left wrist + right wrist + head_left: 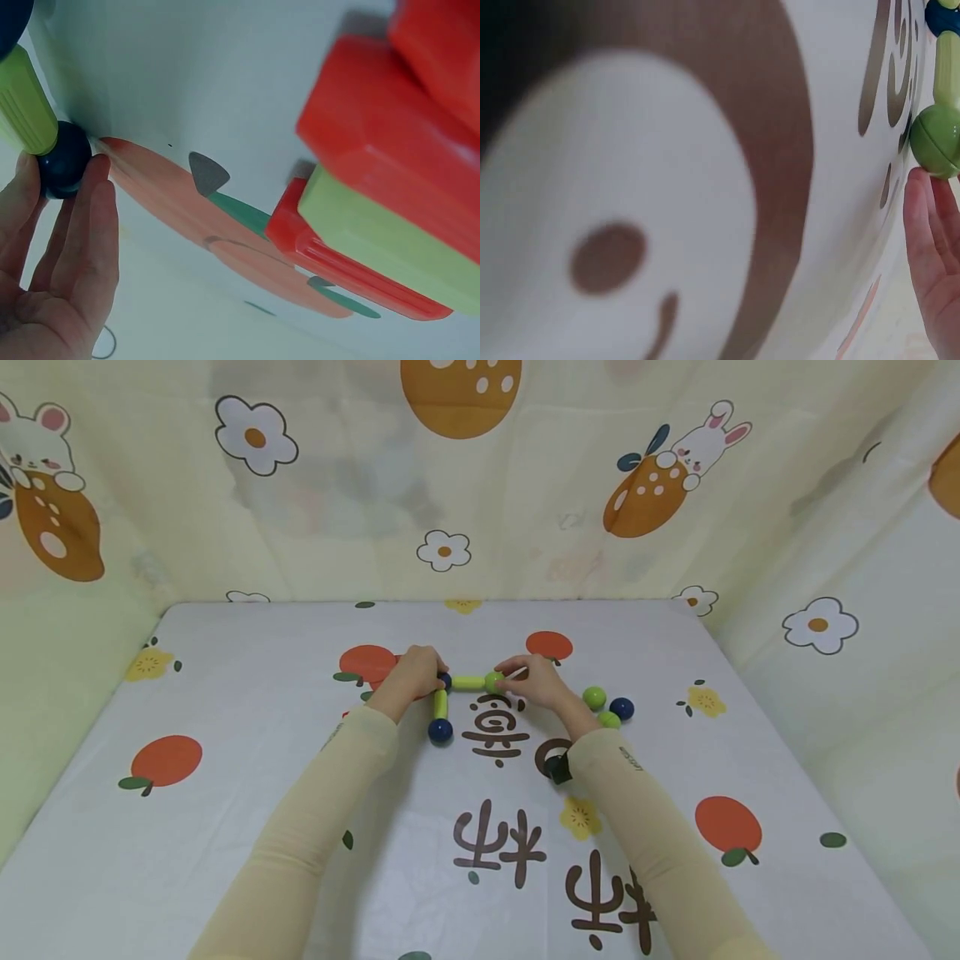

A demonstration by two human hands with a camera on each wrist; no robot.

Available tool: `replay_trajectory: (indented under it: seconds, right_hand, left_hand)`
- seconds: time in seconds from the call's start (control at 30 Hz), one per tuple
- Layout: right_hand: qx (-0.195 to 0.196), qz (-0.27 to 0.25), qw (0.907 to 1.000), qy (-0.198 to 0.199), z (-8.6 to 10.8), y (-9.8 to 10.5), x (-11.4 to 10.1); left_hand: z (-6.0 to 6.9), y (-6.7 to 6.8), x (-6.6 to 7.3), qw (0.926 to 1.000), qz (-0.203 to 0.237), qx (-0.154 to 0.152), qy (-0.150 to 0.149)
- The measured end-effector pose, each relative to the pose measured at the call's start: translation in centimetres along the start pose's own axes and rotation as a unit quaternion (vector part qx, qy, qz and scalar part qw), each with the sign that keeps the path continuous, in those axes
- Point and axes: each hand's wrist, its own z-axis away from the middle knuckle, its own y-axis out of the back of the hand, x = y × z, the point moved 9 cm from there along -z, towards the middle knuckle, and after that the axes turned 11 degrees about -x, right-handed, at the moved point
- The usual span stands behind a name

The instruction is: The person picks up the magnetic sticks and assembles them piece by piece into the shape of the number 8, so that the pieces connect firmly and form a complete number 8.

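My left hand point(415, 673) pinches a dark blue ball point(64, 161) between thumb and fingers. From that ball one light green rod point(440, 704) runs toward me to a second dark blue ball point(440, 731). Another light green rod point(468, 682) runs right to a green ball point(492, 682), making an L shape on the table. My right hand point(534, 683) holds the green ball at its right side with the fingertips. Red rods point(375, 135) and a pale green rod point(397, 240) lie beside the left hand, mostly hidden by it in the head view.
Right of the right wrist sit two loose green balls point(594, 697) and a dark blue ball point(622, 708). A small black object point(557, 769) shows at the right cuff. The white printed tablecloth point(247, 827) reaches back to a patterned curtain point(337, 510).
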Motion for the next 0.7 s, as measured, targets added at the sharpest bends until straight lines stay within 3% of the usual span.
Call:
replay_trajectory:
  seconds: [0.23, 0.7]
  right_hand:
    - [-0.004, 0.026, 0.9996, -0.005, -0.3, 0.23, -0.02]
    - [-0.02, 0.046, 0.9987, -0.004, -0.45, 0.13, -0.69]
  left_hand:
    - [-0.07, 0.07, 0.02, 1.0, 0.007, 0.0, -0.003]
    - [0.27, 0.14, 0.34, 0.9997, -0.021, -0.007, -0.013]
